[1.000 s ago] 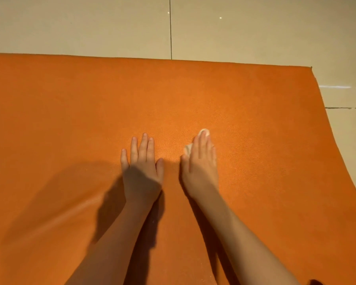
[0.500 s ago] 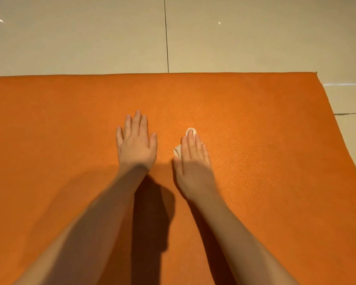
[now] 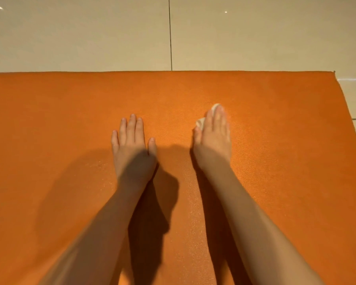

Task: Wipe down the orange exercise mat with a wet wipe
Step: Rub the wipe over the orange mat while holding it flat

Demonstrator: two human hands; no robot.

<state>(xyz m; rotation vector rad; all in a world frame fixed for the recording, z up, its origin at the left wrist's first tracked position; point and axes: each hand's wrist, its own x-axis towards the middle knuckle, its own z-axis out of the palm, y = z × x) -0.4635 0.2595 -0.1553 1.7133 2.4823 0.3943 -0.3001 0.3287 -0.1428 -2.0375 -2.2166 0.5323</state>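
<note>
Your right hand [image 3: 213, 138] presses the wet wipe [image 3: 201, 121] flat on the orange exercise mat [image 3: 275, 161], fingers straight and together. Your left hand [image 3: 133, 147] rests flat beside it, fingers slightly spread.

Matt grainy mat [image 3: 275, 161], glossy floor tiles [image 3: 70, 33]

Glossy beige tiled floor [image 3: 80, 38], thin dark grout lines [image 3: 170, 38] crossing it, orange exercise mat [image 3: 286, 182] spread flat on the tiles, its far right corner in view
</note>
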